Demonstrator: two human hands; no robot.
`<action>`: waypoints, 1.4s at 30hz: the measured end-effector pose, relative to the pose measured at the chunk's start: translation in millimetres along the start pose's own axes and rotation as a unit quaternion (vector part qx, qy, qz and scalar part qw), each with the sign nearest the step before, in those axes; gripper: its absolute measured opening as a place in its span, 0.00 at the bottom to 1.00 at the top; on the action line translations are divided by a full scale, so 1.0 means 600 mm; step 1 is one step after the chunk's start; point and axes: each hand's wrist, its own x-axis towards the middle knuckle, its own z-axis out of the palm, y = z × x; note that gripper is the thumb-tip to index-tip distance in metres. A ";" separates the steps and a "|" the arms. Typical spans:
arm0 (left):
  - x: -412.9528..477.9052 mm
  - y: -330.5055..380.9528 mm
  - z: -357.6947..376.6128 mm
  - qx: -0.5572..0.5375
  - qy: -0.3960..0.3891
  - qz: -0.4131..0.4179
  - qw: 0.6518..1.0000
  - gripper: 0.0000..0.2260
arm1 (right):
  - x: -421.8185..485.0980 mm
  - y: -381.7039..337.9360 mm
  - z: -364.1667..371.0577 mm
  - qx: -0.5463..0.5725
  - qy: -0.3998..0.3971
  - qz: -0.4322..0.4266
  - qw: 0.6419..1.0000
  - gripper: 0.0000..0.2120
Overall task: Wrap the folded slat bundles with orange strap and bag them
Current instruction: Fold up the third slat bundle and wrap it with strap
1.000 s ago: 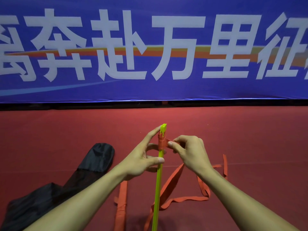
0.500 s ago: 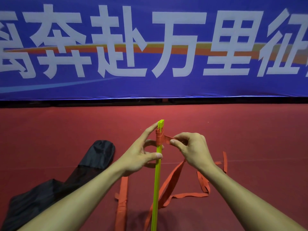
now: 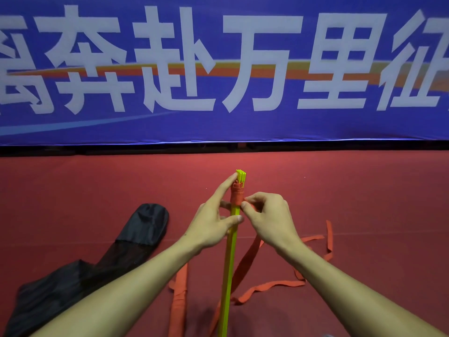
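The right hand's [image 3: 269,220] thumb and forefinger pinch the orange strap [image 3: 237,197] tight against the yellow slat bundle [image 3: 230,263], just below the wound turns near its top. The left hand [image 3: 211,229] grips the upright bundle, with the index finger straight up along the tip and the thumb pressed across the slats lower down. The loose strap trails over the red floor [image 3: 97,186]. At left lies a black bag [image 3: 136,239]; its contents cannot be told.
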 end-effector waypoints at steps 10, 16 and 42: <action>0.003 0.008 0.005 0.082 0.086 -0.011 0.993 0.50 | 0.006 -0.003 0.002 -0.014 0.033 -0.012 0.999 0.08; 0.005 0.007 -0.005 -0.009 0.032 0.036 0.999 0.31 | 0.012 -0.005 0.001 -0.030 0.047 -0.045 0.997 0.09; -0.012 0.032 -0.033 -0.096 -0.014 0.006 0.995 0.39 | 0.017 0.003 -0.013 0.013 0.068 -0.030 0.997 0.17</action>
